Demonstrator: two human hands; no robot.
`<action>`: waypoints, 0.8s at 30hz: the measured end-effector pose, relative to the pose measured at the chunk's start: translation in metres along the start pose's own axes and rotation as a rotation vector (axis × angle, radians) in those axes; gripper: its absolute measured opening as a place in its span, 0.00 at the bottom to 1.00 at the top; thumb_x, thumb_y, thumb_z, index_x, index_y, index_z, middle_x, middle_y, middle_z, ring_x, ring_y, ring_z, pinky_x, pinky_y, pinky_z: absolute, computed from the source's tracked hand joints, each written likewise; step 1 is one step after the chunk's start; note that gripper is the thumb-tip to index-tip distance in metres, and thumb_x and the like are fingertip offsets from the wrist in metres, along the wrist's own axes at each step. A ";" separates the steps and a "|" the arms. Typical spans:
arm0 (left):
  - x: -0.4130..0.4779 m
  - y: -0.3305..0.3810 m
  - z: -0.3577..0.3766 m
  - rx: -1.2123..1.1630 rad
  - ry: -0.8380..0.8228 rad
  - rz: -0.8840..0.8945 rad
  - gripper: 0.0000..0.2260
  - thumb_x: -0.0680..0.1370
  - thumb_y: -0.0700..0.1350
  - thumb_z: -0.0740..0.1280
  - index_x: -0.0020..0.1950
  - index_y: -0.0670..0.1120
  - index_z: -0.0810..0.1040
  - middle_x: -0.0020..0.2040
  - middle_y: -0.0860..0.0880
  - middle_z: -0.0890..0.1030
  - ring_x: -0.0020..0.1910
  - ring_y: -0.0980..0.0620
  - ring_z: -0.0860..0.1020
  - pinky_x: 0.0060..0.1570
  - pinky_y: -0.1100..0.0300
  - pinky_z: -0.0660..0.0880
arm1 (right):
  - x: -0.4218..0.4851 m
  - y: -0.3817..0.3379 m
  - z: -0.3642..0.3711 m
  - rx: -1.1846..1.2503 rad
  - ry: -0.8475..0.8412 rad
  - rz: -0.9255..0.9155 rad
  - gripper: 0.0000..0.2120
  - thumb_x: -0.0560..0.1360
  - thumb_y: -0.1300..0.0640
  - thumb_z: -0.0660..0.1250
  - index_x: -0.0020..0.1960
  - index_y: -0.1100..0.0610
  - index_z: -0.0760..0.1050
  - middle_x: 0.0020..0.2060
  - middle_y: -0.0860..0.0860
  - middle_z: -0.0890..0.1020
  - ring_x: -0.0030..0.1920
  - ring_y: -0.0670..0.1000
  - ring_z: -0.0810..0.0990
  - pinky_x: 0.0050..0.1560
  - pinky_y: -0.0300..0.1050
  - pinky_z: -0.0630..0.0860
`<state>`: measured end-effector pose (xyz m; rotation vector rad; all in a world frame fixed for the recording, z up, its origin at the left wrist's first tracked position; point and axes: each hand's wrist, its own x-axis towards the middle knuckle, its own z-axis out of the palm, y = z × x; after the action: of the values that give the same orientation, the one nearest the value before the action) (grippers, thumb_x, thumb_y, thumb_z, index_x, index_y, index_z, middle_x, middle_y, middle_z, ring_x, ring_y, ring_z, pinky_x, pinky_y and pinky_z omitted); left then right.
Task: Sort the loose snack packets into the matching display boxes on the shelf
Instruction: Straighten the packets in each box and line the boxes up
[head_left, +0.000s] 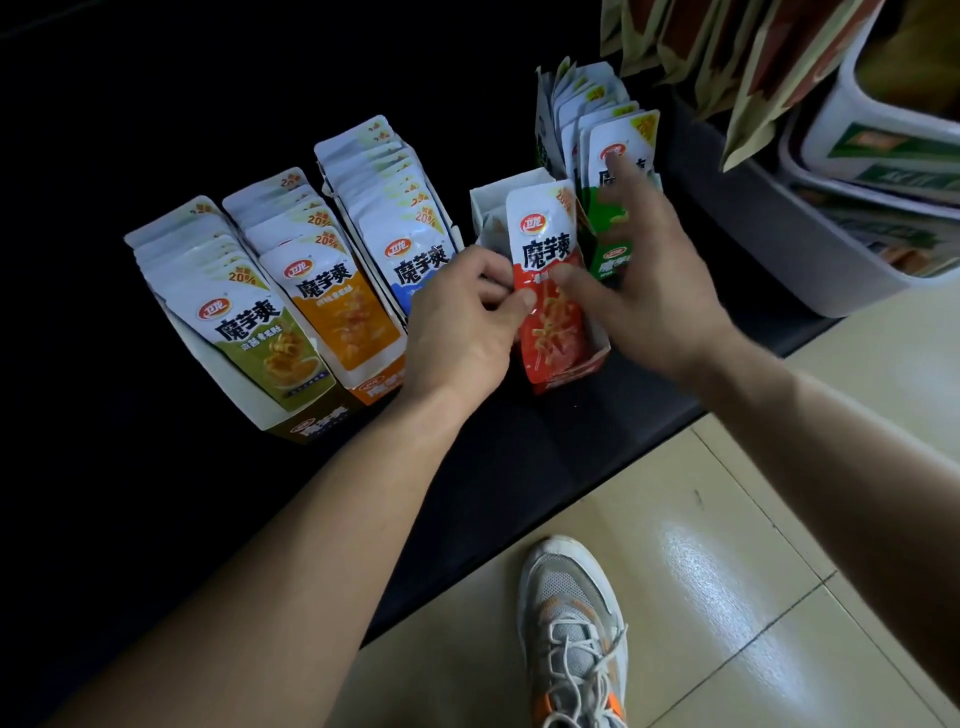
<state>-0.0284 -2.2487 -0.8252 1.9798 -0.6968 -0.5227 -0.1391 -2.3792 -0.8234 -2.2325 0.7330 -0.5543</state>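
The red box is nearly empty, with room behind its one packet; the green box beside it is full.

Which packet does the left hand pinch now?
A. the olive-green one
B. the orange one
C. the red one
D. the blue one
C: the left hand pinches the edge of the red packet, which stands in the red display box.

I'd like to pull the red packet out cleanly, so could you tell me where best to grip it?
Pinch the white top edge of the red packet from above: it stands upright in its box, whose walls cover the lower part.
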 end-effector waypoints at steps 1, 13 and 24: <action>0.000 0.000 0.001 -0.007 -0.004 0.005 0.10 0.78 0.46 0.73 0.42 0.57 0.74 0.42 0.54 0.84 0.40 0.57 0.84 0.39 0.58 0.81 | 0.011 -0.004 -0.004 0.026 -0.065 -0.004 0.42 0.74 0.49 0.73 0.80 0.50 0.53 0.72 0.48 0.69 0.63 0.45 0.75 0.58 0.42 0.74; 0.000 -0.007 -0.005 0.076 0.154 0.009 0.17 0.79 0.51 0.71 0.64 0.50 0.73 0.38 0.58 0.79 0.39 0.52 0.83 0.44 0.51 0.81 | 0.059 -0.017 -0.046 -0.202 -0.326 -0.131 0.14 0.70 0.55 0.78 0.48 0.47 0.73 0.40 0.39 0.77 0.40 0.31 0.75 0.35 0.27 0.66; 0.024 -0.005 -0.010 0.150 0.053 0.166 0.04 0.79 0.45 0.71 0.51 0.48 0.85 0.44 0.52 0.80 0.44 0.55 0.77 0.48 0.60 0.73 | 0.032 -0.010 -0.018 -0.466 -0.256 -0.301 0.37 0.66 0.53 0.78 0.70 0.51 0.66 0.65 0.52 0.71 0.64 0.57 0.69 0.60 0.52 0.70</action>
<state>-0.0035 -2.2559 -0.8269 2.0442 -0.8797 -0.3256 -0.1222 -2.4033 -0.7990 -2.8089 0.4233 -0.2408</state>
